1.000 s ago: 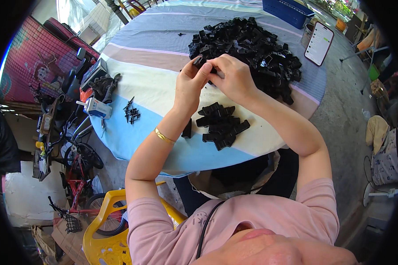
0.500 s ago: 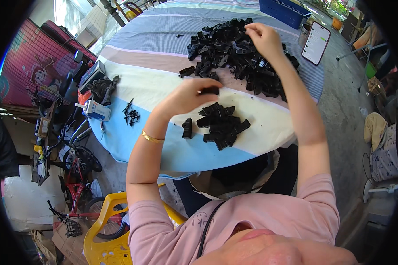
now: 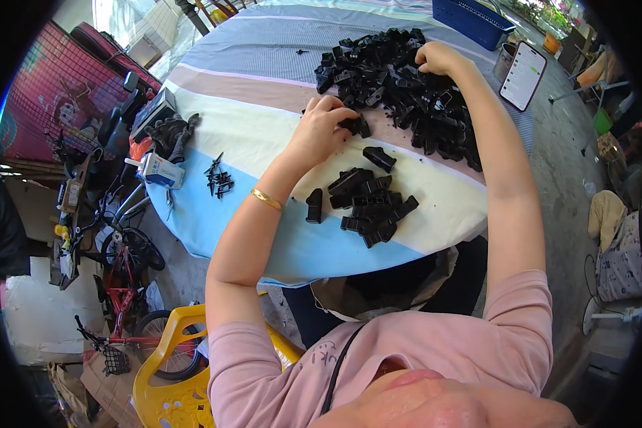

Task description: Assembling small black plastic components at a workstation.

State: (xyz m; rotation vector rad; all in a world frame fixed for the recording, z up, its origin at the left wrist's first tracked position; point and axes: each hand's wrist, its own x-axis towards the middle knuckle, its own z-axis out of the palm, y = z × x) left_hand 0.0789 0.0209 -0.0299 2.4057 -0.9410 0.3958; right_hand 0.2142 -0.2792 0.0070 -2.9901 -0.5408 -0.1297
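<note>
The left hand point(image 3: 326, 128) was out over the middle of the table point(image 3: 228, 118); its fingers were bent down over a black part point(image 3: 364, 127) beside the big heap point(image 3: 378, 75) of black plastic parts; I could not tell if they were clamped on it or only touching it. The right hand point(image 3: 439, 58) was at the right side of the big heap, toward the far edge of the table; its fingers were curled in close to the thumb, but I could not tell if they had hold of a part.

The big heap spread from near the far edge toward the right edge; a small pile point(image 3: 371, 207) of the same black parts lay close to the near edge; one loose part point(image 3: 379, 158) lay just past the pile, and another part point(image 3: 314, 205) lay to the left of it. Near the left edge were thin black bits point(image 3: 220, 180), a blue and white carton point(image 3: 161, 171) and a dark bundle point(image 3: 172, 135); a phone point(image 3: 523, 75) stood by the right edge, and a blue basket point(image 3: 473, 21) sat at the far right.
</note>
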